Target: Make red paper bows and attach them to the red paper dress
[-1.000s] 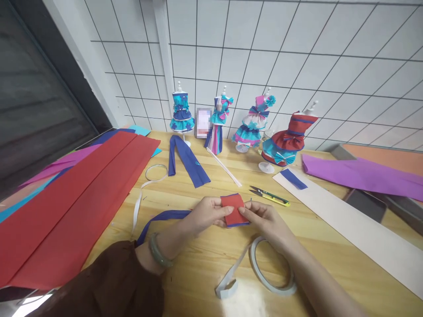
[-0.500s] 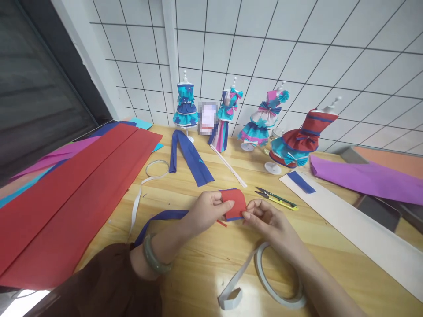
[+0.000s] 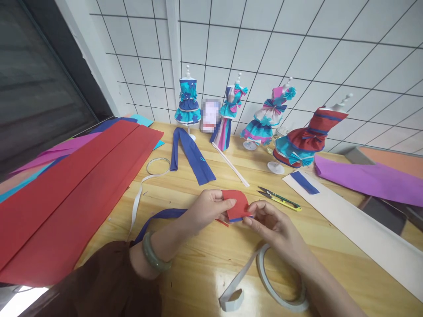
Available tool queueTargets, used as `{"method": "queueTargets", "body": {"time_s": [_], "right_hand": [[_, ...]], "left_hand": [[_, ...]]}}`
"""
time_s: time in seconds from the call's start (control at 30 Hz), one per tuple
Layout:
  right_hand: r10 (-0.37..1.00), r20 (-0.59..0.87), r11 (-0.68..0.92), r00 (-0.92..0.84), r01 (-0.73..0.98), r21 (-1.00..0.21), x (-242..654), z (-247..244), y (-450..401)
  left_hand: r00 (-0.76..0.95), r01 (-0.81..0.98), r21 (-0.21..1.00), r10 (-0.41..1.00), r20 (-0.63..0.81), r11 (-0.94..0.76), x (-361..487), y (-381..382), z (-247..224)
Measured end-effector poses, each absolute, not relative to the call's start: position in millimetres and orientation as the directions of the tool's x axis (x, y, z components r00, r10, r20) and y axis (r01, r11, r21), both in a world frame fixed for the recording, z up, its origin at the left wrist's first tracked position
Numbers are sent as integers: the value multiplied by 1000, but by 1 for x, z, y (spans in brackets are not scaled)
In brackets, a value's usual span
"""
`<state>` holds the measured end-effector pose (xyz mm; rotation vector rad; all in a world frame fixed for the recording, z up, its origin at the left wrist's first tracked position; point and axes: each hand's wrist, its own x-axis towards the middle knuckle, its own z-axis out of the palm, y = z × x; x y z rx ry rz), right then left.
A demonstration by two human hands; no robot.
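Note:
Between my hands is a small red crepe-paper piece point(image 3: 236, 206) with a blue strip showing along its lower edge. My left hand point(image 3: 211, 204) pinches it from the left, thumb lying on the red face. On the right, my right hand point(image 3: 267, 219) grips its lower right corner between thumb and fingertips. A thin red scrap point(image 3: 222, 223) lies on the table just below the piece. Beneath my left wrist runs a blue strip point(image 3: 161, 215). Near my right forearm rests a roll of white tape point(image 3: 262, 268), its loose end curling to the left.
Thread snips point(image 3: 280, 200) lie right of my hands. Several small dress forms in paper dresses, one in red point(image 3: 317, 130), stand along the wall. Large red sheets point(image 3: 99, 176) cover the left side; a white strip point(image 3: 350, 233) and a purple sheet point(image 3: 366, 180) lie right. A folded blue strip point(image 3: 194, 158) is behind.
My right fingers have shifted slightly down to the lower right corner of the red piece, and its blue edge now shows along the bottom. The camera view has moved a little.

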<state>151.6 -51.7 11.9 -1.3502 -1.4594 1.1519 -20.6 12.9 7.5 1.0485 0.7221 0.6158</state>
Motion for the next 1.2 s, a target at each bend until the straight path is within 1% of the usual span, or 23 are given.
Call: {"method": "queueTargets", "body": {"time_s": [0.2,0.33,0.43,0.6,0.73,0.83,0.93,1.03,1.13,1.2], "right_hand": [[995,0,31,-102,304,-952,153,5,-52],[994,36,68,-100,348,-935,153,7,-53],[988,108,145,-111,418,-897,153,11,-54],[949,275,315,-155,536,-783,153,15,-54],[898,388,432,-206,570,-699,153,15,-55],[868,444,483,-222,580,-656,153,16,-55],[860,464,493,-214,586,-643,152,18,-54],[866,453,482,-211,591,-646,151,19,-55],[882,422,460,-211,586,-667,151,20,-56],[901,385,427,-201,579,-695,151,21,-56]], "left_hand": [[627,-86,950,757,-182,300,-21,12,5],[636,-85,951,751,-177,296,-22,13,4],[641,-97,938,742,-196,332,-22,13,5],[659,-119,900,712,-245,419,-21,14,4],[673,-110,876,684,-282,470,-22,15,5],[677,-103,858,667,-311,504,-22,15,6],[683,-94,845,651,-330,526,-23,14,7],[695,-73,857,642,-323,510,-23,14,6],[676,-50,891,672,-302,450,-22,15,4],[659,-46,921,704,-263,387,-21,15,3]]}}
